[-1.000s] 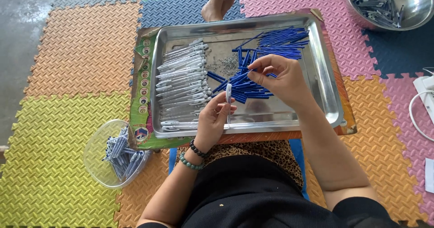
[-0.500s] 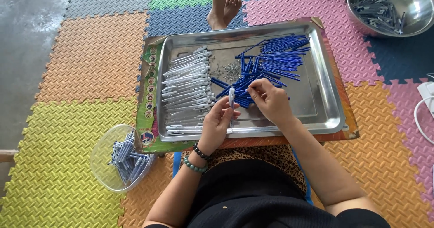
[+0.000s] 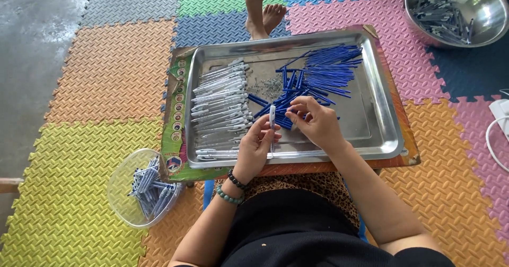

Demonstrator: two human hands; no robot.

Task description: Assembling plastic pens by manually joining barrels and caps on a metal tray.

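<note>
A floor of bright foam puzzle mats (image 3: pixel 106 76) is what everything sits on here, with a metal tray (image 3: pixel 384 118) laid over a flat piece of cardboard in front of the seated person. On the tray's left side a heap of white pen barrels (image 3: pixel 220 105) is stacked; toward the middle and back a fan of thin blue refills (image 3: pixel 323 71) is spread out, with a little pile of tiny springs (image 3: pixel 271 86) between them.

One white pen barrel (image 3: pixel 272 116) is pinched upright in the fingertips of the left hand (image 3: pixel 256 148), just above the tray's near half. The right hand (image 3: pixel 318 123) is curled right beside it, fingertips closed on what looks like a blue refill, though that bit is hard to make out.

These parts are probably featherlight, stiff and a bit slick, so they're best held near the middle or lower end with fingertips only. The refills would likely bend if squeezed hard.

A clear plastic bowl (image 3: pixel 124 190) of assembled pens is parked at the left, and a steel bowl (image 3: pixel 485 5) with more sits at the far right.
</note>
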